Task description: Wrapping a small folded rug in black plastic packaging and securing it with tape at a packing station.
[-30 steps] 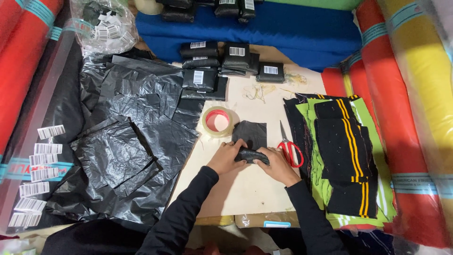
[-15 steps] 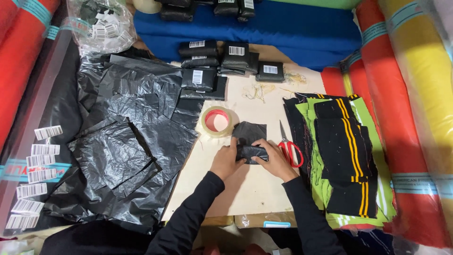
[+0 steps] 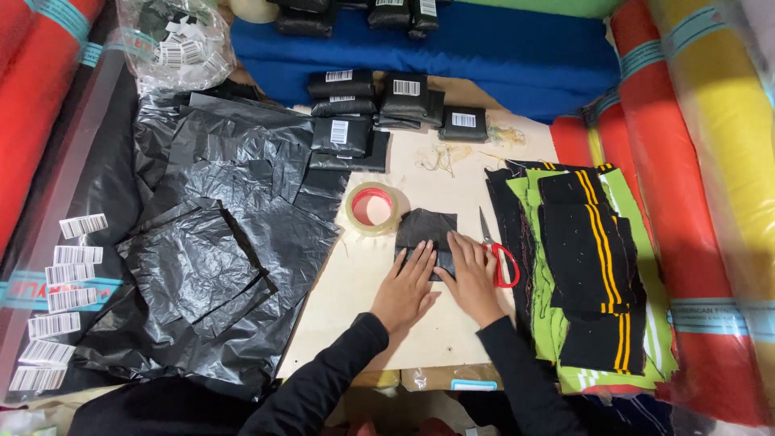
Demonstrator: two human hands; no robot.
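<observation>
Both hands press flat on a small black plastic packet [image 3: 425, 236] that lies on the pale wooden surface [image 3: 379, 323], near the middle of the scene. The left hand [image 3: 408, 289] rests with fingers spread over the packet's near left part; the right hand [image 3: 470, 278] lies just beside it on the near right edge. Neither grip is closed around anything: the fingers are stretched out and the palms push down, so both grips are open and only touching the packet.

The packet looks like thin film folded over something soft, so it is likely light, limp and a little slippery, prone to spring open unless held flat. It would best be taken by its folded edges, with fingers pinning the flap.

Just to the far left of the packet sits a roll of clear tape [image 3: 372, 209] with a red core. Touching the right hand's side lie scissors [image 3: 498, 256] with red handles. To the right is a stack of black knit pieces with yellow stripes [image 3: 585, 242] on green cloth. To the left spreads a heap of black plastic bags [image 3: 218, 242], with barcode stickers [image 3: 60, 299] at the far left edge. Finished black packets with labels [image 3: 379, 105] lie at the far side, before a blue cloth [image 3: 484, 48]
</observation>
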